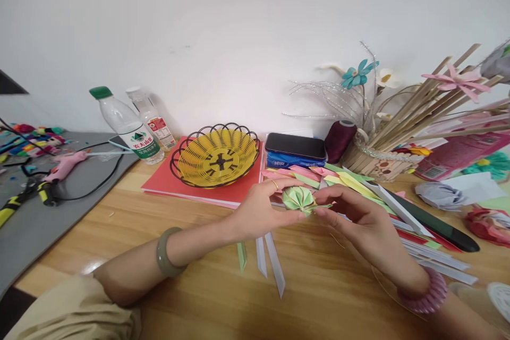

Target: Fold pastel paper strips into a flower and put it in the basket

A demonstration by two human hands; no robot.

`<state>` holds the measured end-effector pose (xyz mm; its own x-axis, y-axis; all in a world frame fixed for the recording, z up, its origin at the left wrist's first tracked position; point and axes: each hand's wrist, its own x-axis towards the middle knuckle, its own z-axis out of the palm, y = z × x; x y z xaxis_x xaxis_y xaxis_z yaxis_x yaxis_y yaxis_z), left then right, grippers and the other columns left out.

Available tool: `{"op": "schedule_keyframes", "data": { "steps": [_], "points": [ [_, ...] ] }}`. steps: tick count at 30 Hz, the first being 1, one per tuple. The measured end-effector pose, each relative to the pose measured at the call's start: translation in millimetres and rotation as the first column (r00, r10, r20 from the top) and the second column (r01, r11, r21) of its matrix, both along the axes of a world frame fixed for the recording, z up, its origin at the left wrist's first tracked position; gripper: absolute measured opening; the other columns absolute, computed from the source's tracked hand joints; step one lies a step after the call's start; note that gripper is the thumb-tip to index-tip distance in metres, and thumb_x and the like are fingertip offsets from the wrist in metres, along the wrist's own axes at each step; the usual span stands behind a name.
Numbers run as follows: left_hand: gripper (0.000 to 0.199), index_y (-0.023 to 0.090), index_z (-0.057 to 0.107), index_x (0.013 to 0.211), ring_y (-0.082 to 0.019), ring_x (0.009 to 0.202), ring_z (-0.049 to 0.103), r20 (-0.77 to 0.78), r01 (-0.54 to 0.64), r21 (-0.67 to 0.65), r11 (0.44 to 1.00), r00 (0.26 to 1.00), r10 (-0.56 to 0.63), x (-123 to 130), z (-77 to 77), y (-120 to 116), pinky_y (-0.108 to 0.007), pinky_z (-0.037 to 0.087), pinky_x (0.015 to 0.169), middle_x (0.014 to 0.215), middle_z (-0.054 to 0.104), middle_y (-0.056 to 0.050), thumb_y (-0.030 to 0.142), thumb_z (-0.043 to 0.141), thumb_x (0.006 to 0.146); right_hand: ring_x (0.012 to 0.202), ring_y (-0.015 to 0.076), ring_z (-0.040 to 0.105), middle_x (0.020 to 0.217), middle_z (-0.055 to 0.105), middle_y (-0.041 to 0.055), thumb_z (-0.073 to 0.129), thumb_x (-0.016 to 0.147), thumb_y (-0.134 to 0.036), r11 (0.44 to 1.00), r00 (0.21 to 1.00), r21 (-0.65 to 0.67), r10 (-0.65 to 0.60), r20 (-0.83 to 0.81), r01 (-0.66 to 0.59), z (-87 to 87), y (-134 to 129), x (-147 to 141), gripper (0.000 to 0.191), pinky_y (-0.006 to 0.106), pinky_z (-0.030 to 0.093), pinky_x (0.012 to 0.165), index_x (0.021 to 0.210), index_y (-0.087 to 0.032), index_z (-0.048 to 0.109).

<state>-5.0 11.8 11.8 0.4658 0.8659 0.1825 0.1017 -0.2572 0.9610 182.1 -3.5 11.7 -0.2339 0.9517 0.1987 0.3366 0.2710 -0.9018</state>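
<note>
The left hand (263, 213), half curled, grips one green paper flower (297, 199) between thumb and fingers; the right hand (362, 223), loosely curved, holds its right edge. Beyond the left hand are one basket (221, 156) and two bottles (133, 133); beyond the flower, between both hands, one phone (295, 145).

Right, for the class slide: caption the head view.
Left hand and right hand hold folded green paper above a wooden table.

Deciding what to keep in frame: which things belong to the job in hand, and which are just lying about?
Likely belonging:
green pleated paper piece, in the left hand, right hand beside it
long multicoloured paper strips

Probably lying about:
round yellow woven basket, black-rimmed
clear plastic bottle, green cap
black rectangular phone
</note>
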Motion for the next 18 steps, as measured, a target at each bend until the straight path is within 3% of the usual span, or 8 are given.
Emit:
{"op": "schedule_keyframes", "data": {
  "steps": [3,6,11,18],
  "points": [
    [0.055,0.022,0.05,0.116,-0.021,0.105,0.05,0.0,0.013,0.046,0.999,1.0,-0.013,0.2,-0.7,-0.5,-0.033,0.039,0.09,0.118,0.053,-0.007,0.028,0.068,0.064,0.076,0.0178,0.055,0.079,0.06,0.0039,0.063,0.071,-0.041,0.999,0.998,0.025,-0.032,-0.047,0.033,0.5,0.4,-2.4,0.021,0.029,0.046,0.067,0.075,-0.021,0.061],
    [0.067,0.028,0.045,0.119,-0.022,0.114,0.042,0.009,0.018,0.111,0.994,1.0,-0.019,1.5,-1.1,-1.2,-0.034,0.036,0.095,0.128,0.044,-0.005,0.024,0.073,0.058,0.069,0.015,0.054,0.074,0.06,0.0018,0.064,0.07,-0.041,0.996,0.992,-0.032,-0.086,-0.095,0.084,1.2,0.5,-4.0,0.021,0.027,0.045,0.063,0.07,-0.02,0.059],
    [0.055,0.028,0.047,0.115,-0.019,0.109,0.045,0.021,-0.031,0.132,0.991,0.999,0.028,2.5,-3.6,-0.8,-0.032,0.039,0.091,0.119,0.048,-0.005,0.018,0.067,0.064,0.062,0.0126,0.053,0.067,0.058,-0.0002,0.066,0.068,-0.041,0.992,0.983,-0.101,-0.095,-0.155,0.08,-0.8,0.7,-5.1,0.023,0.025,0.044,0.059,0.068,-0.02,0.059],
    [0.052,0.02,0.045,0.113,-0.02,0.106,0.049,0.077,-0.034,0.036,0.999,0.997,0.032,1.0,-6.9,2.5,-0.033,0.039,0.092,0.12,0.048,-0.008,0.024,0.066,0.066,0.074,0.0156,0.056,0.079,0.061,0.0018,0.068,0.066,-0.039,0.995,0.981,-0.083,-0.068,-0.182,0.053,-3.4,0.7,-4.4,0.021,0.027,0.048,0.068,0.074,-0.021,0.06]
  ]
}}
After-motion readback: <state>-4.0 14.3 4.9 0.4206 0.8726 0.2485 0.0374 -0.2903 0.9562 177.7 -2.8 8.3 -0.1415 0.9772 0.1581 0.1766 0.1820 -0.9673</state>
